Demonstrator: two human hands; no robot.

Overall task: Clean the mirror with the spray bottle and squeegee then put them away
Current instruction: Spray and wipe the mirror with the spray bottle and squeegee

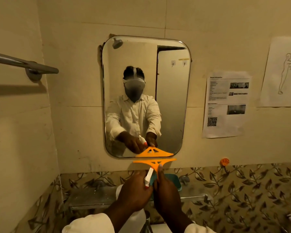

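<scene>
A rounded-corner rectangular wall mirror (146,96) hangs on the cream tiled wall and serves as the landmark. Just below its bottom edge, the left hand (134,190) is wrapped around a white plastic spray bottle (149,177) with a red trigger tip, its nozzle angled up toward the glass; the fingers are closed about the neck, and the bottle's body shows pale beneath the wrist. Touching that hand on its right side, the right hand (166,189) is closed on the handle of a flat orange plastic squeegee (154,161). The squeegee's wide blade lies roughly level, just under the mirror's lower rim, and whether it touches the wall cannot be told. Both appear again as a reflection in the lower part of the mirror, along with a person in a pale long-sleeved shirt wearing a headset.

Below the mirror, behind the hands, a teal plastic tray (175,180) sits on a narrow glass shelf (91,197) fixed against a band of leaf-patterned tiles. Lower right of the mirror, a small orange round hook (224,161) sticks to the wall. Right of the mirror, a printed paper sheet with a QR code (225,105) is taped up, and further right a sheet with an outline figure drawing (282,73). Left of the mirror, a grey metal towel bar (23,63) projects from the wall.
</scene>
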